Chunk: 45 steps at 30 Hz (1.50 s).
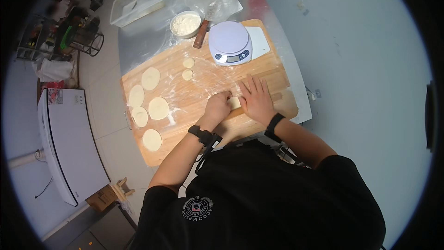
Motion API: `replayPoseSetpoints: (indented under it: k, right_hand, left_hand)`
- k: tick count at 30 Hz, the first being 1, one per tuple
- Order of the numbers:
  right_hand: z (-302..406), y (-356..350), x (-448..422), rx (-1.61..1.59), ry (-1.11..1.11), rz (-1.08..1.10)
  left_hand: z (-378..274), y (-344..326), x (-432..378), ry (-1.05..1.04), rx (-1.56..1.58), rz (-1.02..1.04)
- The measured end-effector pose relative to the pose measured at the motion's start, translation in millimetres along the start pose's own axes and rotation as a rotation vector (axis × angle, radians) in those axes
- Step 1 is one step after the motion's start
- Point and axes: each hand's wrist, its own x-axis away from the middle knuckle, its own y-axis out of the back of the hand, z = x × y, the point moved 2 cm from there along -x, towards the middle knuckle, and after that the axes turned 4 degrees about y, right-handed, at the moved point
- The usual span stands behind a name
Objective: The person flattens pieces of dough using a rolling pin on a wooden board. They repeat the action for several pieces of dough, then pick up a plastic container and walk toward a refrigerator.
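My left hand (218, 106) is curled at the left edge of a small piece of dough (234, 102) on the floured wooden board (194, 100). My right hand (257, 100) lies palm down with fingers spread, its thumb side by the dough's right edge. Part of a wooden rolling pin (236, 112) seems to show just below the dough, mostly hidden by the hands. Several flat dough rounds (159, 108) rest on the board's left part. Two small dough discs (188, 63) sit near its upper middle. Whether the left fingers pinch the dough is hard to see.
A digital kitchen scale (229, 41) stands at the board's upper right, overlapping a white scraper (258, 42). Beyond are a brown wooden stick (201, 34), a bowl of flour (186, 24), a clear plastic bag (215, 0) and a plastic bin (138, 3). A wall (347, 59) rises at right.
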Motion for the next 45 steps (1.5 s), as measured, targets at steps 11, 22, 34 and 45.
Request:
replayPoseSetpoints:
  k: [11, 22, 34, 45]
  right_hand:
    - [3, -7, 3, -0.023, -0.032, -0.014]
    - [-7, -7, -57, 0.007, -0.001, -0.074]
    - [10, -7, 40, 0.004, 0.084, -0.009]
    - [-5, -12, -74, 0.062, 0.005, -0.173]
  left_hand:
    - [4, 6, -18, -0.073, -0.062, -0.120]
    - [1, 0, -4, -0.081, -0.150, -0.063]
    - [17, 6, 4, 0.043, 0.094, -0.152]
    - [2, 7, -11, -0.019, -0.094, -0.061]
